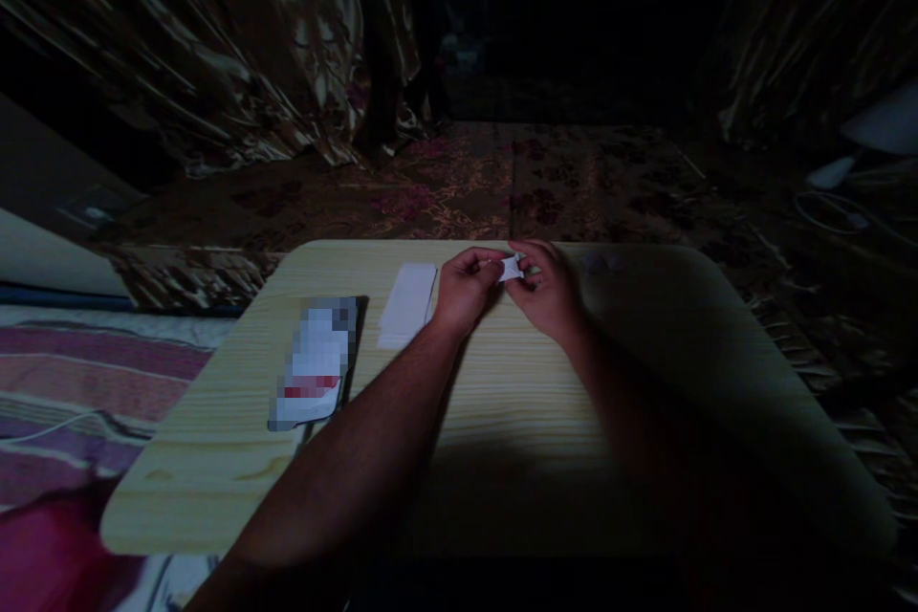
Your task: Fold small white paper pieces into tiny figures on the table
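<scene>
Both my hands meet over the far middle of a light wooden table. My left hand and my right hand pinch a small folded piece of white paper between their fingertips, just above the tabletop. A white rectangular strip of paper lies flat on the table just left of my left hand. Further left lies a dark flat item with a white and red blurred face.
The room is dim. A patterned carpet spreads beyond the table, with shiny patterned curtains at the back left. A striped cloth lies to the left, a white cable at the right.
</scene>
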{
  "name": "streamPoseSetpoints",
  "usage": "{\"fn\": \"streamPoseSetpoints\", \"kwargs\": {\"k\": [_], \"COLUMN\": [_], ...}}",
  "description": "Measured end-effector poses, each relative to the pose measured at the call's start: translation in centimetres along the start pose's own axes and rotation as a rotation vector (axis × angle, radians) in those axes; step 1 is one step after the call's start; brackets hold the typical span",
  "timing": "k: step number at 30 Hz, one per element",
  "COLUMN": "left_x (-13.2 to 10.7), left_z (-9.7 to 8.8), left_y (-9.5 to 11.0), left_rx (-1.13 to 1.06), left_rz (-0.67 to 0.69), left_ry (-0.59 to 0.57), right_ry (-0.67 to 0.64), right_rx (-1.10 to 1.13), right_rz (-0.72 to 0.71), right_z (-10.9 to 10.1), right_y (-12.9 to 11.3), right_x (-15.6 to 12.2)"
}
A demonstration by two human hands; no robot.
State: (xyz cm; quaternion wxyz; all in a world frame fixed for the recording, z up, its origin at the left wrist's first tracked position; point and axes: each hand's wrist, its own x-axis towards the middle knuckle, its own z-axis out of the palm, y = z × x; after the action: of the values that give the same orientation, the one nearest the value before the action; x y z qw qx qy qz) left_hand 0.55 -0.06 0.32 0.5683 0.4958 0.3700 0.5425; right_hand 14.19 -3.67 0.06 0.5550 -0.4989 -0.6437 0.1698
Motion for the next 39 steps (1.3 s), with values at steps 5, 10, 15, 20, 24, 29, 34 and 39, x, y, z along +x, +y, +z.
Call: {"fn": "streamPoseSetpoints", "kwargs": {"k": [5, 10, 15, 20, 24, 29, 34, 39], "left_x": [0.2, 0.3, 0.4, 0.4, 0.4, 0.4, 0.5, 0.6], "left_z": [-0.1, -0.1, -0.2, -0.2, -0.2, -0.3, -0.4, -0.4], "left_y": [-0.3, -0.2, -0.3, -0.1, 0.2, 0.5, 0.6, 0.8], "left_rx": [-0.051, -0.061, -0.053, -0.102, -0.174, -0.207, -0.239, -0.305], "left_rz": [0.017, 0.024, 0.015, -0.017, -0.066, -0.097, -0.112, -0.111], "left_ry": [0.016, 0.032, 0.032, 0.036, 0.036, 0.026, 0.015, 0.035], "right_ry": [0.014, 0.008, 0.005, 0.011, 0.003, 0.014, 0.004, 0.022], "right_rx": [-0.017, -0.047, -0.067, -0.138, -0.195, -0.244, -0.286, -0.300], "right_rz": [-0.025, 0.003, -0.009, -0.040, -0.061, -0.102, -0.102, -0.083], "right_z": [0.0, 0.1, 0.1, 0.0, 0.0, -0.2, -0.2, -0.4], "right_y": [0.2, 0.5, 0.6, 0.5, 0.3, 0.3, -0.1, -0.4], "right_x": [-0.1, 0.0, -0.2, -0.4, -0.4, -0.5, -0.6, -0.6]}}
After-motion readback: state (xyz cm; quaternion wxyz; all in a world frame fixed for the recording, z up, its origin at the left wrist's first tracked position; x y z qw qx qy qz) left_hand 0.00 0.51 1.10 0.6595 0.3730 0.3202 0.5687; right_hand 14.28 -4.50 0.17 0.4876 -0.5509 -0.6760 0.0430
